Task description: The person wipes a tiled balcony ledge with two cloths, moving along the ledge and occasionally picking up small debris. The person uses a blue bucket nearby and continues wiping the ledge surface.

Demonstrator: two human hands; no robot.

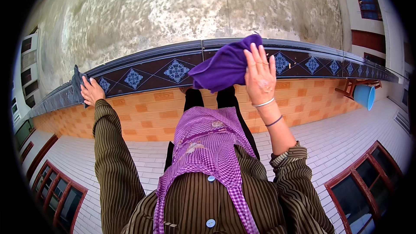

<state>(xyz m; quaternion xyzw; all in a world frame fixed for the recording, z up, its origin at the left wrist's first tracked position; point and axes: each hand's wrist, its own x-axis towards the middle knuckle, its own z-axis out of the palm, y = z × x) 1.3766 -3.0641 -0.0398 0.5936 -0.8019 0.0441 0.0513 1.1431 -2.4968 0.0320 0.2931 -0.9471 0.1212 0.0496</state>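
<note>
A tiled ledge (152, 75), dark with blue flower motifs, runs across in front of me on top of a low wall. My right hand (261, 74) lies along the right end of a purple cloth (224, 63), fingers long and nearly straight, its thumb hidden. The bunched cloth covers part of the ledge and overlaps both of its edges. Far to the left, my left hand (93, 91) rests against a dark grey cloth (77, 86) draped over the ledge. The underside of that hand is hidden, so a grip on the grey cloth cannot be made out.
Beyond the ledge is stained concrete (195, 6). Orange tiles (146, 113) face the wall on my side, above pale floor tiles (146, 156). A blue bucket (364, 97) stands by a reddish-brown wooden stool (349, 87) at right. Small pale crumbs (290, 65) dot the ledge.
</note>
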